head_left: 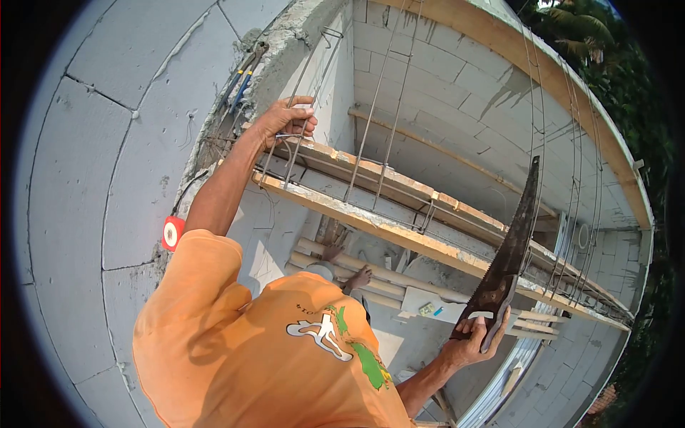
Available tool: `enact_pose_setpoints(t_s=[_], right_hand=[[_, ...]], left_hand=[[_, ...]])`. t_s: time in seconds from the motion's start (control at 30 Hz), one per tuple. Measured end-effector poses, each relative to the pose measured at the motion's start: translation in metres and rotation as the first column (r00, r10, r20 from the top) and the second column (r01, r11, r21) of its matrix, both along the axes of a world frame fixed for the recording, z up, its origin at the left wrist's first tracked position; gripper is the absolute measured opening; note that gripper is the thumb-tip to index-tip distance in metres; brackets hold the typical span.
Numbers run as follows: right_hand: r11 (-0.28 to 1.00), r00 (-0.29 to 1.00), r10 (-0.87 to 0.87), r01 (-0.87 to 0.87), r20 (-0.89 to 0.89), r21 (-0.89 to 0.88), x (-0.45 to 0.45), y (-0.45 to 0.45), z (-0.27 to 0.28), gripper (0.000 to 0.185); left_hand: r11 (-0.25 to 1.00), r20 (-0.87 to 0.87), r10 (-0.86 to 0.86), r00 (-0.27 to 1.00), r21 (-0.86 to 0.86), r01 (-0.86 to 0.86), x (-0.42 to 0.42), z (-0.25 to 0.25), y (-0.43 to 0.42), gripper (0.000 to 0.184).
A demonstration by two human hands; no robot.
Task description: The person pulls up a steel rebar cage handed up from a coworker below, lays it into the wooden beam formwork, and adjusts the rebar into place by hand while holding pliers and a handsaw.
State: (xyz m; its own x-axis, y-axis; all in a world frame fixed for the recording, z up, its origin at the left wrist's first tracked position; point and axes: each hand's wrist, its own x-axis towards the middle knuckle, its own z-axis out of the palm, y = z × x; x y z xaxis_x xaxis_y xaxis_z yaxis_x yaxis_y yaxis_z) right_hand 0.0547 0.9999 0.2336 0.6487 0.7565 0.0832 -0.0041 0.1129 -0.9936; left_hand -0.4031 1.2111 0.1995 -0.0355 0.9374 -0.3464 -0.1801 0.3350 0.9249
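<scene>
My left hand [289, 120] is closed around the thin steel rebar [314, 82] that rises out of a timber-sided form at the wall corner. On the right, my right hand [479, 341] grips the handle of a handsaw [508, 253]. Its dark, worn blade points up and away, toothed edge to the left, in front of the long wooden form board [399, 232]. Nippers with blue and yellow handles [246, 77] lie on the rough wall top beyond my left forearm. A red tape measure [172, 233] sits beside my left upper arm.
Grey block walls [78, 157] surround the space. Several upright rebars [372, 107] stand along the form. Below, another person's hand [359, 277] shows near round poles [389, 274] and a pale board [428, 305]. A curved timber edge [492, 43] runs along the far wall's top.
</scene>
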Motion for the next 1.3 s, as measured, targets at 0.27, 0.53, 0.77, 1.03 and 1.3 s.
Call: enact_pose_setpoints(t_s=[0.27, 0.53, 0.77, 1.03, 1.3], right_hand=[[1.0, 1.0, -0.014, 0.014, 0.019, 0.007, 0.0, -0.002, 0.0, 0.052], [0.999, 0.999, -0.046, 0.046, -0.025, 0.011, -0.005, 0.002, 0.002, 0.05], [1.0, 1.0, -0.005, 0.005, -0.016, 0.006, -0.001, -0.001, -0.003, 0.051], [0.999, 0.999, -0.046, 0.046, 0.004, -0.028, 0.003, -0.006, 0.002, 0.053], [0.998, 0.998, -0.061, 0.062, 0.028, -0.026, 0.011, -0.011, -0.001, 0.052]], left_hand=[[0.901, -0.9, 0.384, 0.206, 0.414, 0.13, -0.003, -0.006, 0.012, 0.085], [0.995, -0.55, 0.061, 0.833, 0.103, -0.005, 0.122, 0.017, 0.08, 0.09], [0.995, 0.213, -0.068, 0.975, -0.052, 0.08, 0.124, -0.04, 0.127, 0.072], [0.964, 0.596, -0.25, 0.763, 0.225, 0.14, 0.142, -0.056, 0.124, 0.073], [0.909, 0.485, -0.32, 0.814, 0.399, 0.12, 0.192, -0.013, 0.12, 0.064]])
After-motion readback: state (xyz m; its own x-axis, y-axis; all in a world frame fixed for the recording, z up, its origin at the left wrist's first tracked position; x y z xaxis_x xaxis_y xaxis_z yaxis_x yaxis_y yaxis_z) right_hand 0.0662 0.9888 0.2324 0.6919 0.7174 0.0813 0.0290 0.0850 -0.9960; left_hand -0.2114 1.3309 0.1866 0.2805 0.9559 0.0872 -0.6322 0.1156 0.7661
